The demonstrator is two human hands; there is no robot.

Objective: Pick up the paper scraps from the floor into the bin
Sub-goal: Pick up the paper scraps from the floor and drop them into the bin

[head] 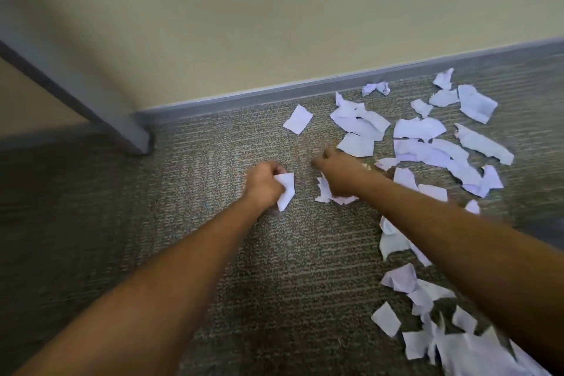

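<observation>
Left hand (pixel 265 185): fist closed on one white scrap (pixel 286 190), hanging over bare carpet (pixel 213 223). Right hand (pixel 338 175): closed on a small bunch of scraps (pixel 323 192). Loose scraps (pixel 418 143): strewn rightward and beyond toward the baseboard (pixel 274 94), nearer the right hand; bin not in view.

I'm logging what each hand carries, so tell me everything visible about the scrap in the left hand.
The scrap is a small piece of white paper, thin and flat-looking with a slight bend. Its top edge is straight; its lower end narrows to a torn point. The left hand is closed around its left side in a fist-like grip, so that part is hidden and the rest sticks out to the right and downward. It is over the carpet, left of the right hand; whether its tip touches the carpet is unclear.
</observation>
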